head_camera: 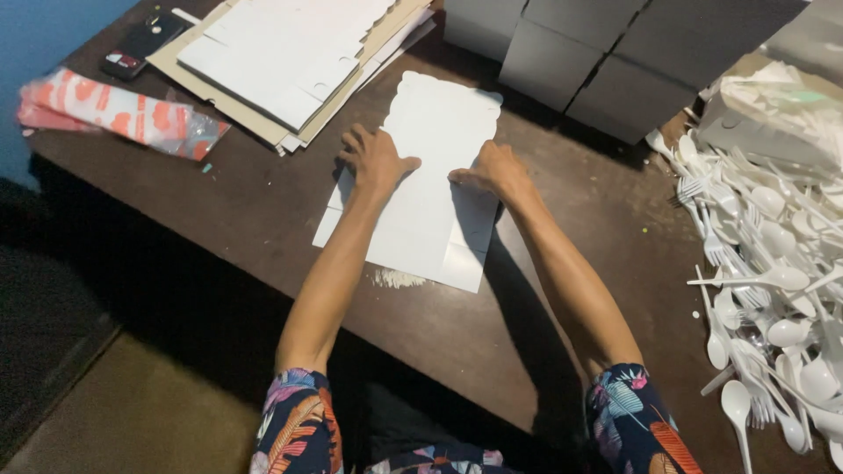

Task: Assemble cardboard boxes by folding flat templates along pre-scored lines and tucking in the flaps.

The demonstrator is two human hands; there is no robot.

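Head view: white cardboard sheet [421,189] lies under both hands' flat, released fingers [356,140].

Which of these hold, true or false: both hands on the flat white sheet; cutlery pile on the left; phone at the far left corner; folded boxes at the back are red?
1. Left hand and right hand both press on the flat white sheet. True.
2. The white plastic cutlery lies on the left. False: on the right.
3. A dark phone lies at the far left corner. True.
4. The folded boxes are red. False: grey-white.
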